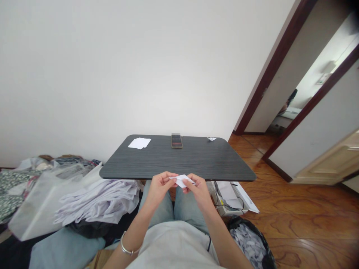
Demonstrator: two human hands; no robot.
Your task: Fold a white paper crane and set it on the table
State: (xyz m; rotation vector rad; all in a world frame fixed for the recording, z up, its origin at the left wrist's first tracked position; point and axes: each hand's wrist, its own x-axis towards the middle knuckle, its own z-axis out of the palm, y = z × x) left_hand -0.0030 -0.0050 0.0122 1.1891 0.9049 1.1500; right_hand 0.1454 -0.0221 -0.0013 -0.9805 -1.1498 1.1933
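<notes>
A small folded piece of white paper [181,180] is pinched between both my hands, just in front of the near edge of the dark table [196,160]. My left hand [159,185] grips its left end with closed fingers; a silver bracelet sits on that wrist. My right hand [198,186] pinches the right end. On the table lie a stack of white paper sheets [139,143] at the far left, a phone [176,141] in the far middle, and a small folded paper figure [211,139] at the far right.
Piles of clothes and plastic bags [70,198] lie to my left. A box with cables [230,198] and a black bin of paper scraps [249,239] stand on the wooden floor at my right. An open doorway [303,97] is at the far right.
</notes>
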